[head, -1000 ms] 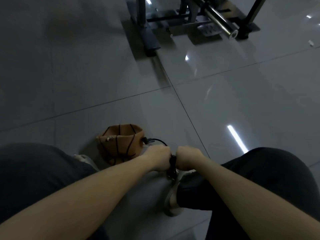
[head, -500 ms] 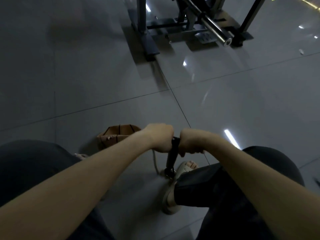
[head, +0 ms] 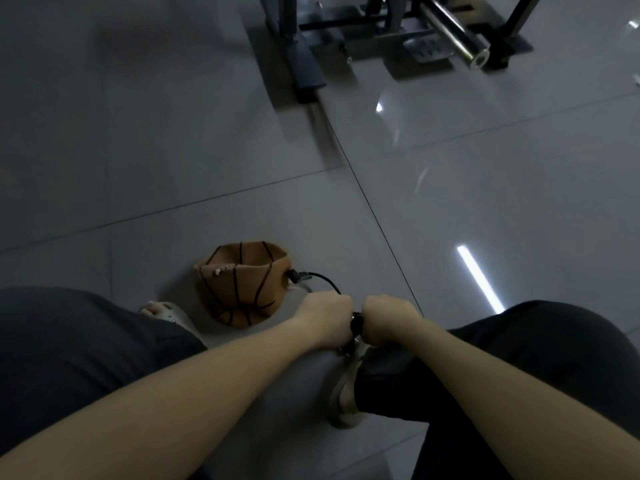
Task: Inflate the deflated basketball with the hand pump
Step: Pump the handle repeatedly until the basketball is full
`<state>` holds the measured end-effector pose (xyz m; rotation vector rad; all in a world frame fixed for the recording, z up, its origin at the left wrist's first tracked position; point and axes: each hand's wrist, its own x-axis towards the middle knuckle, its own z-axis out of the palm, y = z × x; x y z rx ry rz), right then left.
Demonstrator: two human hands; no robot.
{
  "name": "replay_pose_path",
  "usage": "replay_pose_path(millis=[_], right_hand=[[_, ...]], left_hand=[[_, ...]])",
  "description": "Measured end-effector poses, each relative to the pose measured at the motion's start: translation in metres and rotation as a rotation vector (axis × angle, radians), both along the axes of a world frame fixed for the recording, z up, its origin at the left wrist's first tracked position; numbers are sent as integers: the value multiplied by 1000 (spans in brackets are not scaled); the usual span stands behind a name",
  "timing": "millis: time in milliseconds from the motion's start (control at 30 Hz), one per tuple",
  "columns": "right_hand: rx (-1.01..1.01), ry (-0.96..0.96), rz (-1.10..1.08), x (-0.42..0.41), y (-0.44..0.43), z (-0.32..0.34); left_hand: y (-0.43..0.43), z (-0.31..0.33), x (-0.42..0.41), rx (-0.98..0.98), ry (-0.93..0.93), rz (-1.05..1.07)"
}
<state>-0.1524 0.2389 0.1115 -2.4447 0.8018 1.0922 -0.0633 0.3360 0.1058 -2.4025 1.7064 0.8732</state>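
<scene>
The deflated basketball (head: 242, 282) lies caved-in on the grey tiled floor (head: 173, 150), in front of the person's knees. A thin black hose (head: 322, 280) is plugged into the ball's right side and curves off to the right and nearer the person. There the left hand (head: 327, 318) and right hand (head: 386, 320) sit knuckle to knuckle, each curled tight round one side of the black pump handle (head: 356, 323). Only a small dark piece of the handle shows between them. The pump body below is hidden by the hands.

Just left of the ball and nearer the person is a pale sandal (head: 166, 311) with toes showing. A second sandal (head: 346, 393) stands right of the ball, directly under the hands. The dark-trousered left knee (head: 69, 358) and right knee (head: 554, 358) hem in the ball's near side.

Beyond the ball is open tile. Well apart at the far edge stands a metal machine frame (head: 304, 64) with a shiny bar (head: 453, 32). A bright light streak (head: 479, 278) reflects on the floor right of the ball.
</scene>
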Motion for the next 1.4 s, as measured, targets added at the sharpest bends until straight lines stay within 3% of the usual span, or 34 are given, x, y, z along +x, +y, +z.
replay_pose_path(millis=[200,400,467,633,933,1067,1233,1400], right_hand=[[48,79,4,-1,9,19],[104,-11,-144,23,-27,137],[142,-19,-161,28,-31,148],[60,78,-65,24,-1,76],[14,57,-10,-3,9,-4],[-24,-31,-8,5,14,-3],[47,68,16,7,27,14],[119,22,-38,34,-2,99]], left_hand=[[-2,33,0,210,61,-78],[-33,135,32,72,145,41],[-35,145,38,39,150,48],[-19,82,24,225,136,18],[4,3,-6,128,88,-2],[7,7,8,132,101,12],[15,29,4,300,152,-7],[-15,91,39,280,222,44]])
